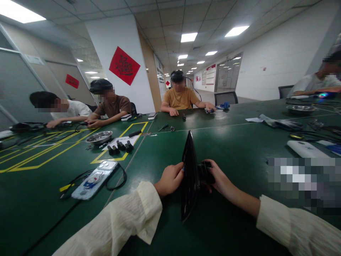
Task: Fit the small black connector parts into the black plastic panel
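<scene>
Two hands hold one dark thing up over the table, right in front of the person. The left hand (169, 180) is curled tight on the left side of a shiny black panel (190, 179), which stands up on its edge. The right hand (218, 176) is wrapped around a black mount (204, 174) on the panel's other side. I can't see any words on the panel.

To the left, on the green table (149, 153), lies a phone (94, 180) with a blue and white cartoon on its case. Next to it is a black cable with a yellow tag (66, 187); I can't read the tag. Past that, black round parts (120, 147) sit on and beside a white paper (133, 141). The paper has some writing, but it is mostly covered. A shiny metal bowl (99, 137) is near it, by yellow tape lines.

To the right is a white case (306, 149) with a small dark mark, too tiny to read. Farther off, people sit around the table.

On the white pillar, a red paper (124, 65) has big black brush writing, too twisty to read. A smaller red paper (72, 81) has blurry writing too.
</scene>
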